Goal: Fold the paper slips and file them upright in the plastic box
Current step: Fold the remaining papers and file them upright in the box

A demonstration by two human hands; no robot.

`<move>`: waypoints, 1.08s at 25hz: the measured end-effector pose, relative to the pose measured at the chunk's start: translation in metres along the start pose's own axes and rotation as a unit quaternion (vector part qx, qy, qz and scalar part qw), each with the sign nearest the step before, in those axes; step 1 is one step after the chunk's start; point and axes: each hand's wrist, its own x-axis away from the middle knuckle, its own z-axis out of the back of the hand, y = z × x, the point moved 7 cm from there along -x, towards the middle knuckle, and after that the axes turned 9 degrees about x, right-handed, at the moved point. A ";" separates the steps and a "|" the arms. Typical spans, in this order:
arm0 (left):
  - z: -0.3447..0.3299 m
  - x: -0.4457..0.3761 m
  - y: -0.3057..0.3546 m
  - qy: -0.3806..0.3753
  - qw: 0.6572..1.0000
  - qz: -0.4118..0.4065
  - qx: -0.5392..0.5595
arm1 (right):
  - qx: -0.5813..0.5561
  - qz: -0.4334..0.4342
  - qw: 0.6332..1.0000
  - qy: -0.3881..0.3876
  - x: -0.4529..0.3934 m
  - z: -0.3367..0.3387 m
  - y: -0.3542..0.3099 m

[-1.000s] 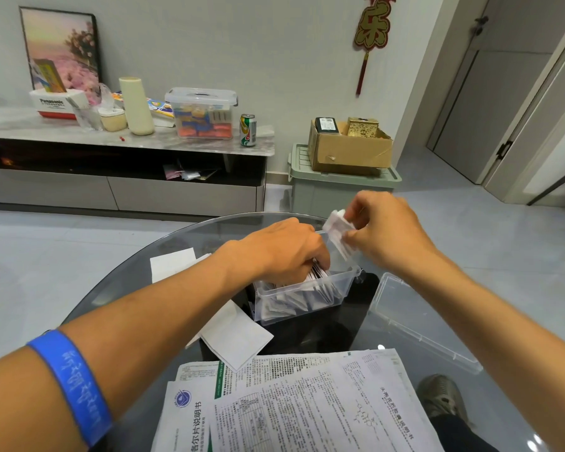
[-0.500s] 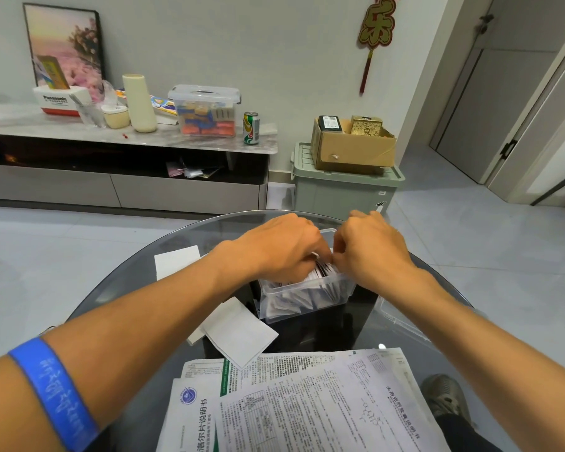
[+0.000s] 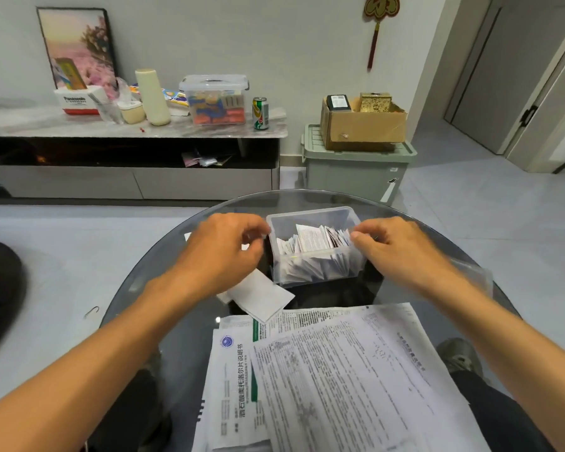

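Round glass tabletop (image 3: 163,265) in the living room, that's where I'm working. Closest to me is the heap of unfolded printed leaflets (image 3: 323,376), thin and floppy stuff that weighs nothing, so I'd guess it slides easily on glass; best pinched at a corner or edge, then creased flat. Just past that, a loose white slip (image 3: 261,298) lies partly under my left hand (image 3: 222,252). That hand hovers left of the clear plastic box (image 3: 313,275), fingers loosely curled, holding nothing as far as I can see. My right hand (image 3: 395,249) is at the box's right side, fingers curled in at its rim, and whether they're touching it I can't tell. Folded slips (image 3: 317,239) already stand packed inside, leaning a bit. The clear lid (image 3: 473,272) sits behind my right wrist. Further back: a green bin (image 3: 356,171) and the cluttered TV cabinet (image 3: 128,177).
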 end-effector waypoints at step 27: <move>-0.020 0.039 0.010 0.026 0.800 0.165 0.577 | -0.466 0.008 0.884 -0.041 0.083 0.008 -0.002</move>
